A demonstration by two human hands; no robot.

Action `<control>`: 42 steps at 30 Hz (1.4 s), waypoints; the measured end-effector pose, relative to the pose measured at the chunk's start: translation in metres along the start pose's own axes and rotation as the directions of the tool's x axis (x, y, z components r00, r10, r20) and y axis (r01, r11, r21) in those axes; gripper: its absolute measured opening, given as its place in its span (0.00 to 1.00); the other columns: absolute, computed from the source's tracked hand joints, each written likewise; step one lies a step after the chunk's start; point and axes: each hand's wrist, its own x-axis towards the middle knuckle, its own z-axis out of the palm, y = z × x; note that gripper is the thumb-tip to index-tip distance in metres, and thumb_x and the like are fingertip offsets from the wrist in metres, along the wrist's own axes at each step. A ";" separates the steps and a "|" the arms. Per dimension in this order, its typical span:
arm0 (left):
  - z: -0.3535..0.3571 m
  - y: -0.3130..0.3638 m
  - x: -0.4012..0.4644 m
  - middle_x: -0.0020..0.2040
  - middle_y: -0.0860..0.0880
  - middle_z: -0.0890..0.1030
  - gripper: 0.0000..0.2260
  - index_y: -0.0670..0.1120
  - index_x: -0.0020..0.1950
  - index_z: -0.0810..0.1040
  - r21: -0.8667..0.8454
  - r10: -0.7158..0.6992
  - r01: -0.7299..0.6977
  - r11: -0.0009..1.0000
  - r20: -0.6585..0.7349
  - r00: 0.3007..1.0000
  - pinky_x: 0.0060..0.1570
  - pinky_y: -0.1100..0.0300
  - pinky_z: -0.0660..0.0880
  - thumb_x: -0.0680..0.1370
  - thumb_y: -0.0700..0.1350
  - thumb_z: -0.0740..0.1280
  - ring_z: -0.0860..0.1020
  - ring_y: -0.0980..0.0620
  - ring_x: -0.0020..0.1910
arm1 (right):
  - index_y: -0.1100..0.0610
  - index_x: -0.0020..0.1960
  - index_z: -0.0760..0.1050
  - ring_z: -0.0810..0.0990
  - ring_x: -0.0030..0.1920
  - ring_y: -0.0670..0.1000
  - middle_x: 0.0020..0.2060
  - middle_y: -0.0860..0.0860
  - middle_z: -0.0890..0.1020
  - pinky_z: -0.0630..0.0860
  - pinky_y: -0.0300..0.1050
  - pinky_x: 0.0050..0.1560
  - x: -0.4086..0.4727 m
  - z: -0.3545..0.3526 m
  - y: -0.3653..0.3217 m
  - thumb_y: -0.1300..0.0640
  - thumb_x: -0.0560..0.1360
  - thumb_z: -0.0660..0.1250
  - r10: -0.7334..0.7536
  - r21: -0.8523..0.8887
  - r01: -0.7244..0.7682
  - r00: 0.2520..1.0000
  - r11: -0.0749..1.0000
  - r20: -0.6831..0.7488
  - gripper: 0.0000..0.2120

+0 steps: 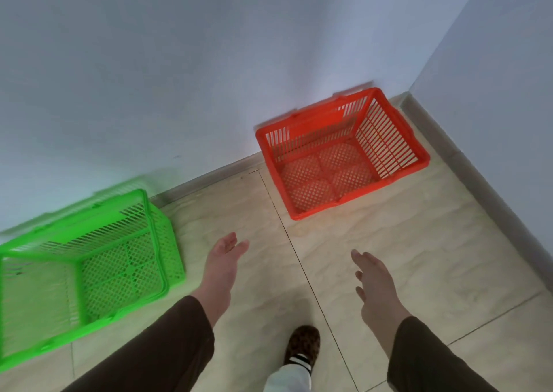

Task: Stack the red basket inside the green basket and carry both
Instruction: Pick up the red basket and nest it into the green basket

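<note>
Status: nothing grasped yet. Your left hand point(223, 260) and right hand point(375, 281) are both held out over the floor point(389, 257), fingers straight and relaxed, holding nothing and touching nothing.

Red basket point(342, 152): upright on the floor in the far right corner, its back rim against or just beside the wall point(179, 62); I cannot tell which. It looks empty. It sits well ahead of both hands.

Green basket point(86, 260): upright on the floor at your left, also near the wall, well apart from the red one. Mesh bottom visible, nothing seen inside. This part of the view is blurred, so handle position is unclear on it.

One foot in a patterned slipper point(302, 345) is planted between your arms.

Risks, as judged from here:
- The red basket's handles seem folded down at the rim; a grab at the slatted side instead could flex the thin plastic and let it slip.
- The baskets stand turned at different angles. Lowering red into green without squaring them first will likely jam a corner on the green rim.
- Lifting the pair by the red rim only may leave the green one behind, if the nest is loose.
</note>
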 end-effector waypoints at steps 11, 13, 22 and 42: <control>0.065 0.036 0.034 0.69 0.47 0.78 0.23 0.47 0.73 0.75 -0.033 -0.040 0.040 0.999 0.023 0.999 0.68 0.54 0.68 0.79 0.46 0.73 0.75 0.51 0.66 | 0.51 0.78 0.67 0.71 0.66 0.54 0.72 0.51 0.73 0.64 0.61 0.75 0.058 -0.006 -0.080 0.51 0.80 0.70 -0.044 -0.038 0.045 0.999 0.998 0.013 0.28; 0.079 0.040 0.037 0.69 0.47 0.78 0.23 0.46 0.73 0.75 -0.036 -0.052 0.053 0.998 0.016 0.999 0.68 0.53 0.68 0.79 0.46 0.73 0.75 0.50 0.67 | 0.51 0.78 0.67 0.72 0.68 0.56 0.73 0.51 0.73 0.65 0.60 0.75 0.069 -0.011 -0.093 0.51 0.80 0.70 -0.043 -0.055 0.044 0.999 0.998 0.015 0.28; 0.139 0.066 0.045 0.70 0.47 0.78 0.24 0.44 0.74 0.74 -0.087 -0.063 0.054 0.995 -0.098 0.993 0.67 0.53 0.69 0.79 0.44 0.73 0.75 0.49 0.68 | 0.50 0.77 0.67 0.71 0.72 0.58 0.71 0.51 0.73 0.68 0.57 0.72 0.123 -0.032 -0.165 0.51 0.81 0.69 -0.037 -0.145 0.052 0.994 0.988 0.106 0.27; 0.221 0.105 0.070 0.59 0.45 0.85 0.19 0.47 0.73 0.73 -0.334 -0.223 0.168 0.927 -0.133 0.966 0.47 0.47 0.84 0.82 0.48 0.69 0.87 0.43 0.51 | 0.48 0.69 0.74 0.81 0.60 0.52 0.61 0.47 0.82 0.78 0.53 0.63 0.211 -0.030 -0.263 0.50 0.81 0.69 -0.191 -0.333 0.281 0.942 0.900 0.277 0.17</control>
